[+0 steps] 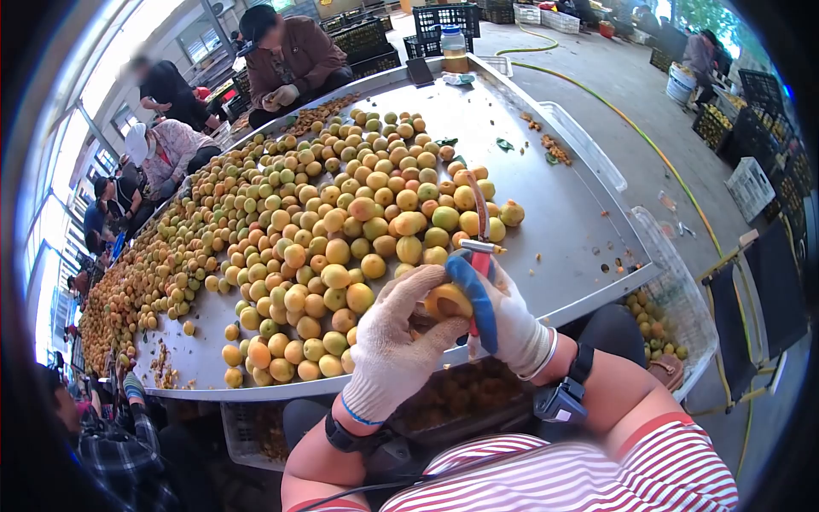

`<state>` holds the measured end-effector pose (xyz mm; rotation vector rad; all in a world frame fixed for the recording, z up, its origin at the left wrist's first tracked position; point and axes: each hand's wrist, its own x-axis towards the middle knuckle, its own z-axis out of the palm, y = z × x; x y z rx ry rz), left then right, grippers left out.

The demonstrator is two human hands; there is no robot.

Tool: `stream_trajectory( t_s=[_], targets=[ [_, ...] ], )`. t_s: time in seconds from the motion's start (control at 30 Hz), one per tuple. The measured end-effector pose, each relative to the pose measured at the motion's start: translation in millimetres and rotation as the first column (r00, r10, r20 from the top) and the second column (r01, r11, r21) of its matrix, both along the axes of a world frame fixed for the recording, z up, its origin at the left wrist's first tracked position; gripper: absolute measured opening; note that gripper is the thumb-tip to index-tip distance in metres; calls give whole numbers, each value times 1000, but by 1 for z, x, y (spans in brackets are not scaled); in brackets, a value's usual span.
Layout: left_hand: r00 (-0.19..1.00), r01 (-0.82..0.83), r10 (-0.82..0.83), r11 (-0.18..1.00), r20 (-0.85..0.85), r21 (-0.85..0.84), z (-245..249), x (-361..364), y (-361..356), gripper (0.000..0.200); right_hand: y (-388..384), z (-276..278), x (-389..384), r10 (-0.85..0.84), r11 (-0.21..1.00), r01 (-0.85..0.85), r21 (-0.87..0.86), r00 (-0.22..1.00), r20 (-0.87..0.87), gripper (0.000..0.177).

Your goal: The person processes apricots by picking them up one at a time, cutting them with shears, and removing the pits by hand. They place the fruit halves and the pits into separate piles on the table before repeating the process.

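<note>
My left hand (399, 328), in a white knitted glove, curls its fingers around an orange-yellow apricot (449, 301) above the near edge of the table. Pressed close against it is my right hand (503, 316), gloved in white with a blue covering over the thumb side. That hand grips a red-handled tool (482, 247) with a metal band and a long, curved, brownish end pointing up and away. Whether the tool's lower part touches the apricot is hidden by the fingers. Just beyond my hands lies a broad heap of apricots (337, 252), yellow, orange and greenish.
The metal table (563, 247) carries fruit scraps (554, 149) and a lidded jar (453, 51) at its far end. Below its right edge sits a crate (695, 320) with apricots. A folding chair (751, 299) stands at the right. Several people work along the left side.
</note>
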<state>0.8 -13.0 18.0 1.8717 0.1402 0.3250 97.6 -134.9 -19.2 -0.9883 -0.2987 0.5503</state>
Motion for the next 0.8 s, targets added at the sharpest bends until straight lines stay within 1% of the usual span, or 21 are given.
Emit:
stream_trajectory(
  t_s=[0.03,0.07,0.13,0.17,0.2,0.23,0.27,0.3,0.37,0.4,0.43,0.47,0.5,0.57,0.63,0.77,0.8],
  targets=[
    [1000,-17,16,999,-24,-52,0,0,0,66,1,0,0,-25,1000,25,6,1000,-10,27],
    [1000,-14,13,998,-25,-53,0,1,-1,66,-4,5,2,-28,1000,28,5,1000,-11,27],
    [999,-38,37,970,-8,-238,2,2,-1,69,-14,27,11,-39,982,20,-186,994,-100,31],
    [999,-37,36,970,-8,-241,5,1,-1,69,-12,24,17,-101,995,99,-26,987,-127,24],
    [997,10,-42,897,-62,-441,9,0,-2,68,-18,31,22,-113,994,113,10,992,-57,25],
    [987,40,-130,780,-99,-624,12,-2,-3,67,-26,40,25,-126,991,126,45,992,12,28],
    [977,61,-181,740,-112,-670,14,-3,-5,65,-27,47,24,-199,973,189,131,978,69,33],
    [976,63,-188,738,-115,-672,18,-4,-9,65,-29,54,22,-261,946,218,242,951,163,38],
    [957,84,-265,643,-118,-762,27,-5,-16,65,-42,65,22,-235,926,101,362,907,348,44],
    [954,77,-267,663,-139,-745,27,-6,-17,63,-46,72,18,-242,925,109,363,907,345,44],
    [952,79,-273,663,-142,-744,26,-8,-17,63,-48,79,12,-207,924,55,379,904,373,45],
    [945,119,-305,662,-121,-740,25,-9,-17,59,-50,82,7,-171,919,-1,393,900,402,46],
    [936,158,-336,660,-101,-735,25,-10,-18,55,-50,82,4,-176,919,5,395,900,399,46],
    [937,137,-327,665,-122,-735,29,-14,-24,52,-49,81,-2,-194,943,55,329,892,408,46],
    [953,143,-290,688,-89,-711,30,-16,-28,51,-47,81,-3,-206,934,57,352,892,402,44],
    [950,140,-295,692,-100,-708,28,-17,-30,51,-44,76,-3,-203,936,62,346,899,388,43],
    [952,134,-280,743,-122,-656,30,-17,-31,50,-43,74,-2,-198,934,55,353,902,384,43]
  ],
)
